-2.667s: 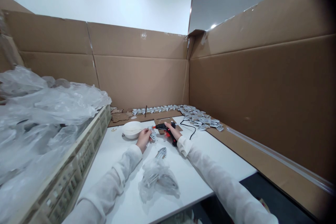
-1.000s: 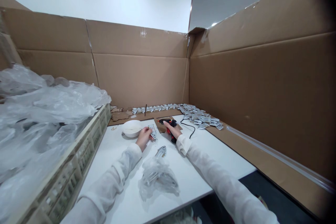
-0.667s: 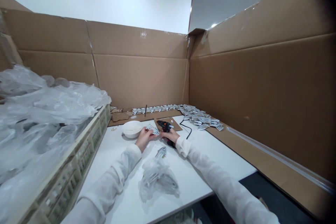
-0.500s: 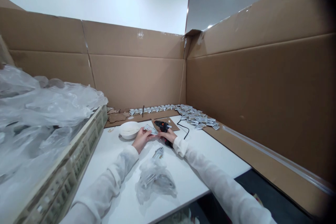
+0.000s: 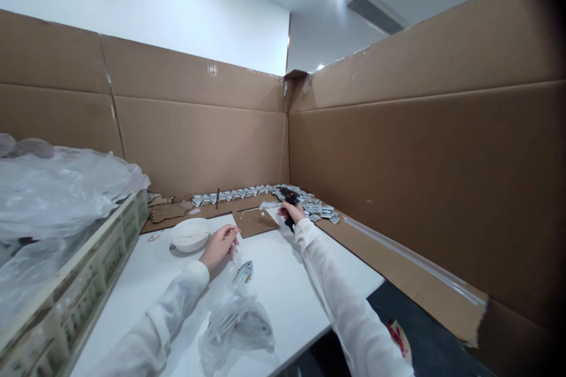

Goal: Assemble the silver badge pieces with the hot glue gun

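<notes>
My right hand (image 5: 292,212) is closed around the grip of a black glue gun (image 5: 289,195) with orange marks, held up at the far right of the white table. My left hand (image 5: 221,245) hovers over the table, fingers curled inward; what they hold, if anything, is hidden. Just left of it is a white bowl (image 5: 191,235). Nearer me, a grey, fish-shaped part (image 5: 243,272) pokes out beyond a clear plastic bag (image 5: 239,327) with more such parts in it. A brown cardboard piece (image 5: 254,222) lies between my hands.
Grey parts form a row (image 5: 234,194) along the back and a pile (image 5: 321,210) at the right. A crate (image 5: 106,265) heaped with plastic bags (image 5: 66,188) stands at left. Tall cardboard walls (image 5: 198,135) enclose the back and right.
My right hand has lifted the glue gun and moved it right, toward the pile. My left hand has separated from it, and the grey part it held no longer shows. The view has swung right.
</notes>
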{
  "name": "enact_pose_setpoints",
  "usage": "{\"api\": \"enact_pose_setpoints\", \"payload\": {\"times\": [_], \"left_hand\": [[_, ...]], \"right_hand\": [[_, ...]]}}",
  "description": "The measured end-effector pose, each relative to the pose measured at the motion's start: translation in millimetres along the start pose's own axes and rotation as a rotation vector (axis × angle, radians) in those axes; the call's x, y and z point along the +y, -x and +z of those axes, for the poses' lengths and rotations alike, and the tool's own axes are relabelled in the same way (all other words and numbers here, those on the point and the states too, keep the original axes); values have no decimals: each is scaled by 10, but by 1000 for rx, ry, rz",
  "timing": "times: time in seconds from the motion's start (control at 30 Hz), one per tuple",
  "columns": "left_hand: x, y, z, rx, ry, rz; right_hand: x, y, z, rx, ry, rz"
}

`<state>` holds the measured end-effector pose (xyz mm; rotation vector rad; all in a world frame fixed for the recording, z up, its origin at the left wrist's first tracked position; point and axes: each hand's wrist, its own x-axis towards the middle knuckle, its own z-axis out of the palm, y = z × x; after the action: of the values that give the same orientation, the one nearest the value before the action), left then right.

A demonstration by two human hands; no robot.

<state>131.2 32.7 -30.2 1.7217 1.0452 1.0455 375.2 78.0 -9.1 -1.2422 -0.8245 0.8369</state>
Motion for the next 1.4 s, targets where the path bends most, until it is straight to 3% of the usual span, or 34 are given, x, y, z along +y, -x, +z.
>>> {"api": "enact_pose_setpoints", "payload": {"times": [0.1, 0.17, 0.23, 0.3, 0.37, 0.43, 0.47, 0.57, 0.63, 0.73, 0.87, 1.07, 1.27, 1.4], "left_hand": [[310, -26, -250, 87, -450, 184], [450, -46, -472, 203, -758, 212], [458, -71, -693, 229, -1021, 76], [345, -95, -871, 115, -1189, -122], [183, -110, -980, 16, -1241, -226], [55, -111, -1019, 3, -1253, -233], [18, -107, -1016, 17, -1265, -218], [13, -88, -964, 52, -1311, -180], [53, -74, -931, 62, -1318, -158], [89, -59, -928, 71, -1284, -164], [43, -72, -993, 42, -1217, -201], [-73, -136, -1037, -1, -1201, -123], [-42, -122, -1031, -9, -1167, -121], [-20, -116, -1031, -2, -1169, -97]], "right_hand": [[25, -124, -160, 227, 4, -29], [74, -149, -243, 344, 36, -21], [131, -123, -269, 405, 85, -7], [181, -58, -215, 396, 140, -9], [222, 33, -93, 326, 184, -27], [256, 143, 57, 155, 241, -43], [271, 204, 130, 6, 292, -48], [294, 401, 302, -664, 517, -109], [282, 528, 374, -1005, 579, -204], [231, 679, 422, -1217, 584, -326], [183, 773, 411, -1349, 614, -300], [258, 767, 412, -1332, 622, -260], [325, 727, 439, -967, 716, -454], [343, 728, 441, -841, 727, -510]]}}
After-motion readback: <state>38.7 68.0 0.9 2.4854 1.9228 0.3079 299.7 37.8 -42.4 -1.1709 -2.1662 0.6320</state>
